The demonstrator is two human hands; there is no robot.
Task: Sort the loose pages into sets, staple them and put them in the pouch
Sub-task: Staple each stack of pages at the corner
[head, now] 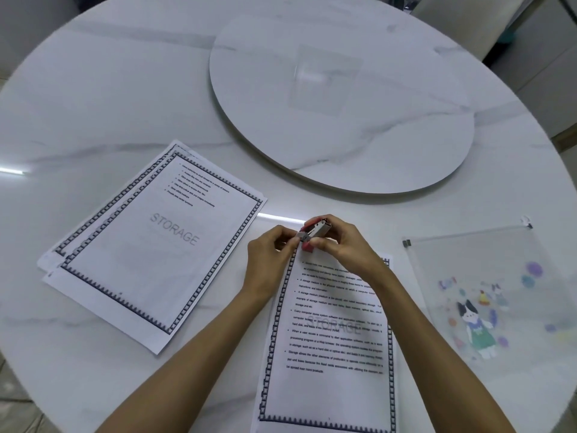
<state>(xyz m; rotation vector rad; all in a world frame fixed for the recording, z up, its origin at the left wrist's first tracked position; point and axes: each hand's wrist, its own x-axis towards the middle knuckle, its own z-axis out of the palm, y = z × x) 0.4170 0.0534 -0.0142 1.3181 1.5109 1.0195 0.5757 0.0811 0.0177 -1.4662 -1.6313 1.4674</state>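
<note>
A set of printed pages (331, 345) with a dark patterned border lies in front of me. A small red stapler (313, 234) with a metal top sits over its top left corner. My right hand (342, 242) grips the stapler from above. My left hand (274, 248) pinches the page corner and the stapler's left end. A second stack of bordered pages (156, 245), marked STORAGE, lies fanned to the left. A clear pouch (487, 292) with cartoon cat stickers lies flat on the right.
Everything rests on a round white marble table (93, 89). A raised round turntable (340, 101) fills the far middle, with a faint clear sheet on it. Chairs and floor show beyond the table's edge.
</note>
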